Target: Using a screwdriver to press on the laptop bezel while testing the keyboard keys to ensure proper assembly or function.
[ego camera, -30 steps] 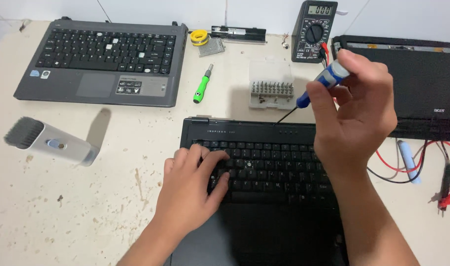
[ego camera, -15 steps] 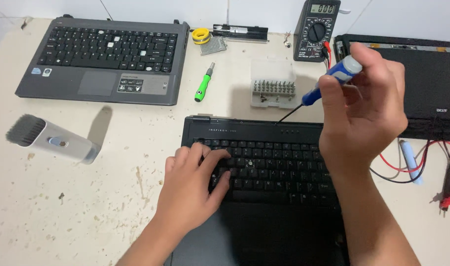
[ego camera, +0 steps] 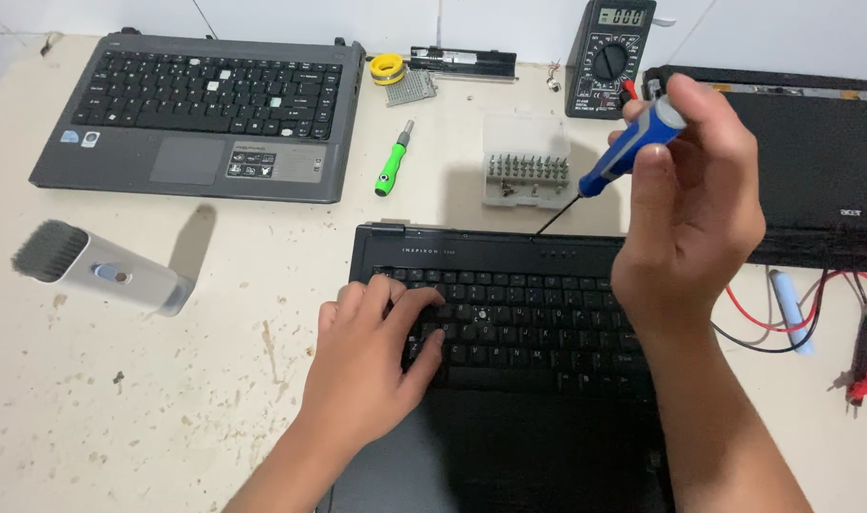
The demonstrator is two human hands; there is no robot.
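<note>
— What's the right hand (ego camera: 690, 218) doing?
— It grips a blue screwdriver (ego camera: 631, 150), tilted, its thin tip touching the top edge of the black laptop (ego camera: 509, 261).
— And the left hand (ego camera: 372, 366)?
— Flat on that laptop's keys.
— What lies nearby on the table (ego camera: 168, 380)?
— A clear bit case (ego camera: 527, 161), a green screwdriver (ego camera: 393, 160), a grey laptop (ego camera: 196, 114) and a multimeter (ego camera: 609, 57).

bright, even light; sharp focus

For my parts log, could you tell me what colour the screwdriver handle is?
Blue with a white cap, on the screwdriver in the head view.
</note>
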